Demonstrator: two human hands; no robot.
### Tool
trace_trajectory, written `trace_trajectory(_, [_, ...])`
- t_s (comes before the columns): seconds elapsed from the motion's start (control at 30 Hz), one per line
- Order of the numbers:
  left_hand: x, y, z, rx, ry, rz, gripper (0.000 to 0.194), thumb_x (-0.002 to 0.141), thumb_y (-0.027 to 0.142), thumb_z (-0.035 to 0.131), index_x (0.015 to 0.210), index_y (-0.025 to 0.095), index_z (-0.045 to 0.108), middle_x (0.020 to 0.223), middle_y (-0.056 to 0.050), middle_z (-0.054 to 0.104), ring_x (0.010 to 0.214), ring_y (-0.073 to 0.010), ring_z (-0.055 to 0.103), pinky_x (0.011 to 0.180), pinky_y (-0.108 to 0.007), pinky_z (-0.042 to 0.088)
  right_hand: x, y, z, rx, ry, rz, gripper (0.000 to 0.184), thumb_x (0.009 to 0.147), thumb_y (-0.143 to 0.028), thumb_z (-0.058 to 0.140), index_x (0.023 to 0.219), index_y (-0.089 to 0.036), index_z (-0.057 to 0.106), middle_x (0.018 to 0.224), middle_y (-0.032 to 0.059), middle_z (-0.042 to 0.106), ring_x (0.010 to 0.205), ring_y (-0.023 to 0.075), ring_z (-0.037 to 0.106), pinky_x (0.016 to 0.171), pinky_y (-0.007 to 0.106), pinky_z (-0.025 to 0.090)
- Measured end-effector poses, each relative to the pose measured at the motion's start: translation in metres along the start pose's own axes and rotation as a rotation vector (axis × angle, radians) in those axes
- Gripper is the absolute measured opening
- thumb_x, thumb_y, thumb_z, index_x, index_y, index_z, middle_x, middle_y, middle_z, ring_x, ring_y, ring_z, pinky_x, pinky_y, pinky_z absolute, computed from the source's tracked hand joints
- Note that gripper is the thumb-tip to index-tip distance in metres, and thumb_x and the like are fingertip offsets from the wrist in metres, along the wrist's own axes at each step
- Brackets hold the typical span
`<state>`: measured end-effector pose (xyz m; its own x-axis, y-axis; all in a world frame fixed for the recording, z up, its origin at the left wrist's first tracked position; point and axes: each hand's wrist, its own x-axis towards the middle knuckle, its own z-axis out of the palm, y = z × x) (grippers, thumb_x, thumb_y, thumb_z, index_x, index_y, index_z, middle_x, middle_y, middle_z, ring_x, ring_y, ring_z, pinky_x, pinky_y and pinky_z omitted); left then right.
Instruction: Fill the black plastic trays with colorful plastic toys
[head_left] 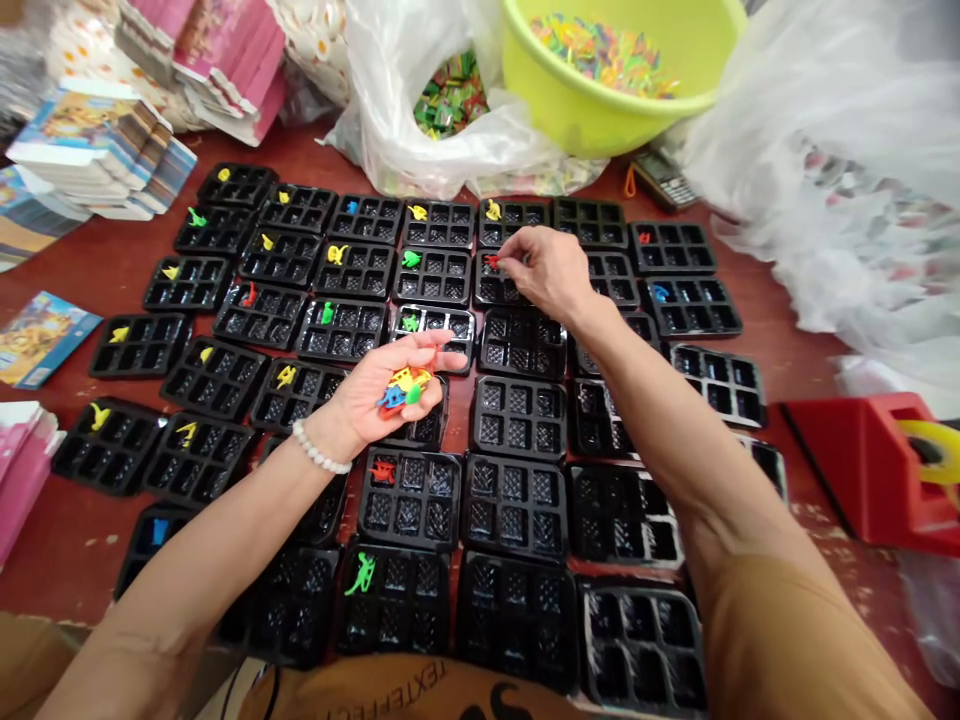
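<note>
1 small red plastic figure (491, 261) at upper-left compartment of black plastic tray (490, 289), pinched at right hand's (551, 270) fingertips. Left hand (365, 385), lower left, cupped around multicoloured plastic figures (405, 385). More trays surround both on reddish-brown tabletop (455, 420).

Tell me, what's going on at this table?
A person's left hand cups a mix of small colored plastic pieces. The right hand is at a red piece at the upper-left compartment of a black tray; whether it pinches that piece is hard to tell. Many other black trays show one piece each.
</note>
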<state>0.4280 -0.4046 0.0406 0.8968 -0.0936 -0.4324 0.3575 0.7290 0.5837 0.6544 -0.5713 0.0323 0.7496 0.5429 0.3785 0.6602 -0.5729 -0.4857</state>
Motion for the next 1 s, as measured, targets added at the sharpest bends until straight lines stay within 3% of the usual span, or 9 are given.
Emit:
trace_trajectory(0.1, [0.004, 0.001, 0.006, -0.031, 0.024, -0.012, 0.031, 0.081, 0.004, 0.058, 0.111, 0.011, 0.067, 0.093, -0.013, 0.077, 0.047, -0.0146, 0.064, 0.03, -0.018, 0.037, -0.018, -0.018, -0.003, 0.084, -0.041, -0.081, 0.02, 0.09, -0.024, 0.067, 0.102, -0.015, 0.081, 0.106, 0.0112, 0.078, 0.094, 0.0234, 0.068, 0.089, 0.039, 0.052])
trace_trajectory(0.23, [0.006, -0.002, 0.014, -0.006, 0.033, -0.002, 0.028, 0.08, 0.003, 0.057, 0.106, 0.012, 0.064, 0.078, -0.008, 0.073, 0.041, -0.0158, 0.062, 0.027, -0.018, 0.035, -0.074, -0.062, -0.015, 0.3, -0.304, -0.306, 0.035, 0.099, -0.033, 0.066, 0.13, -0.019, 0.076, 0.127, 0.0088, 0.077, 0.109, 0.0228, 0.07, 0.099, 0.04, 0.053])
trace_trajectory(0.3, [0.005, -0.008, 0.018, 0.034, -0.003, 0.0, 0.027, 0.078, 0.003, 0.059, 0.103, 0.011, 0.064, 0.07, -0.006, 0.069, 0.039, -0.0175, 0.062, 0.026, -0.019, 0.035, -0.098, -0.076, -0.016, 0.31, -0.37, -0.334, 0.037, 0.101, -0.03, 0.065, 0.136, -0.022, 0.073, 0.13, 0.0073, 0.077, 0.113, 0.0224, 0.07, 0.105, 0.041, 0.051])
trace_trajectory(0.4, [0.002, -0.02, 0.022, 0.07, -0.08, -0.027, 0.034, 0.077, 0.005, 0.062, 0.11, 0.009, 0.067, 0.069, -0.006, 0.068, 0.041, -0.0194, 0.065, 0.027, -0.019, 0.036, -0.12, -0.081, -0.015, 0.345, -0.34, -0.237, 0.033, 0.1, -0.026, 0.066, 0.131, -0.023, 0.077, 0.119, 0.0063, 0.08, 0.104, 0.0198, 0.071, 0.098, 0.038, 0.052])
trace_trajectory(0.5, [-0.002, -0.03, 0.024, 0.081, -0.103, -0.052, 0.032, 0.079, 0.007, 0.065, 0.111, 0.01, 0.068, 0.069, -0.005, 0.068, 0.042, -0.0196, 0.066, 0.028, -0.019, 0.037, -0.13, -0.074, -0.021, 0.412, -0.278, -0.101, 0.024, 0.095, -0.033, 0.075, 0.117, -0.024, 0.083, 0.103, 0.0041, 0.082, 0.093, 0.018, 0.07, 0.089, 0.034, 0.053])
trace_trajectory(0.7, [-0.002, -0.036, 0.033, 0.008, 0.096, -0.065, 0.018, 0.085, 0.003, 0.058, 0.1, 0.009, 0.066, 0.079, -0.011, 0.073, 0.041, -0.0134, 0.06, 0.028, -0.017, 0.033, -0.118, -0.041, -0.03, 0.394, -0.099, 0.112, 0.027, 0.096, -0.036, 0.072, 0.112, -0.018, 0.083, 0.105, 0.0081, 0.082, 0.088, 0.02, 0.071, 0.086, 0.036, 0.055])
trace_trajectory(0.87, [-0.001, -0.03, 0.037, -0.113, 0.158, -0.116, 0.011, 0.091, 0.009, 0.054, 0.088, 0.012, 0.065, 0.062, -0.005, 0.061, 0.039, -0.012, 0.052, 0.03, -0.015, 0.029, -0.092, -0.019, -0.015, 0.106, -0.086, 0.049, 0.026, 0.095, -0.029, 0.07, 0.114, -0.017, 0.082, 0.111, 0.0121, 0.079, 0.094, 0.024, 0.069, 0.092, 0.042, 0.054])
trace_trajectory(1.0, [0.001, -0.027, 0.034, -0.164, 0.155, -0.149, 0.018, 0.096, 0.015, 0.049, 0.086, 0.014, 0.064, 0.062, -0.005, 0.061, 0.04, -0.0119, 0.051, 0.031, -0.015, 0.029, -0.106, -0.044, -0.016, 0.142, -0.032, -0.074, 0.028, 0.099, -0.029, 0.064, 0.12, -0.019, 0.078, 0.117, 0.0111, 0.076, 0.102, 0.0251, 0.067, 0.095, 0.042, 0.053])
